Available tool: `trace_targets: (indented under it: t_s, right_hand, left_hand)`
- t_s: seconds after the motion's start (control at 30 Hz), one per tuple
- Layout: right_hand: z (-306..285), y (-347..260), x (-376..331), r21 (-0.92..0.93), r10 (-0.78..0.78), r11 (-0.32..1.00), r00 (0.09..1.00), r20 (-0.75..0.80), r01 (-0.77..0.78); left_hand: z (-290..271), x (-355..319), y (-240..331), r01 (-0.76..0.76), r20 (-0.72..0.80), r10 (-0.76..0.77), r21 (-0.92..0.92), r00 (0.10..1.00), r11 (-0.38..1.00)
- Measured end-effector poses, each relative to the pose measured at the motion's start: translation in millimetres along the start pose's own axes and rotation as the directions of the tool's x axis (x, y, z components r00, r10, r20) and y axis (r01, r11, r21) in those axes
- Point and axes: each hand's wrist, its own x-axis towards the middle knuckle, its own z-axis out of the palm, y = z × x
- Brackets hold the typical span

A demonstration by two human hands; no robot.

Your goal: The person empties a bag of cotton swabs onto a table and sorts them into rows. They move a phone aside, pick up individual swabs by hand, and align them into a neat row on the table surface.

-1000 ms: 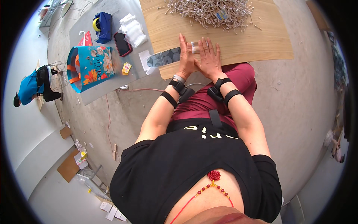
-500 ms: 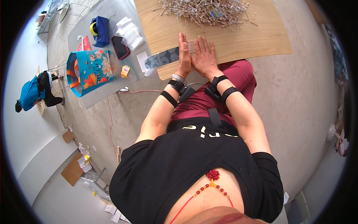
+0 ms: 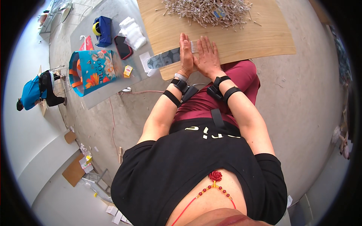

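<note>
My left hand [image 3: 186, 56] stands on its edge on the wooden board, fingers straight and together, like a wall. Beside it my right hand [image 3: 207, 56] lies flat, palm down, with fingers stretched out. Between the two hands shows a neat row of white cotton swabs [image 3: 194, 46]; the rest of that row is hidden, apparently under the right hand. Left of my left hand lies a flat grey patterned piece [image 3: 167, 58], perhaps a pouch or strip, reaching past the board's edge. Beyond my hands is a big loose heap of cotton swabs [image 3: 203, 11].
The wooden board [image 3: 260, 41] carries all this. On a grey table [image 3: 88, 101] to the left are a blue tape dispenser [image 3: 103, 32], a phone [image 3: 123, 48], clear plastic bags [image 3: 132, 34], a floral bag [image 3: 96, 69] and a small yellow packet [image 3: 128, 71]. A person [image 3: 34, 92] bends over farther left.
</note>
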Motion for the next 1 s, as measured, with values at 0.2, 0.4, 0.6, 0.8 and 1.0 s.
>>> trace_targets:
  t_s: [0.2, 0.4, 0.6, 0.8, 1.0]
  right_hand:
    - [0, 2, -2, 0.007, -0.006, 1.0, 1.0, -0.005, 0.006]
    - [-2, 1, -2, -0.057, 0.024, 0.998, 0.997, 0.074, -0.02]
    - [3, 1, 1, -0.014, 0.014, 1.0, 0.999, 0.038, -0.014]
    - [-5, -4, 2, -0.05, 0.034, 0.998, 0.991, 0.129, -0.028]
    - [-2, -2, 0, -0.007, 0.024, 1.0, 0.995, 0.093, -0.023]
  left_hand:
    - [0, 3, 5, 0.055, -0.009, -0.055, -0.024, 0.998, 0.998]
    - [-4, 6, 13, 0.116, -0.034, -0.116, -0.013, 0.993, 0.993]
    - [-1, 7, 12, 0.108, -0.036, -0.106, 0.061, 0.994, 0.992]
    - [-3, 7, 12, 0.086, -0.077, -0.076, 0.152, 0.994, 0.985]
    - [-14, -10, 48, -0.013, -0.093, 0.05, 0.361, 0.994, 0.932]
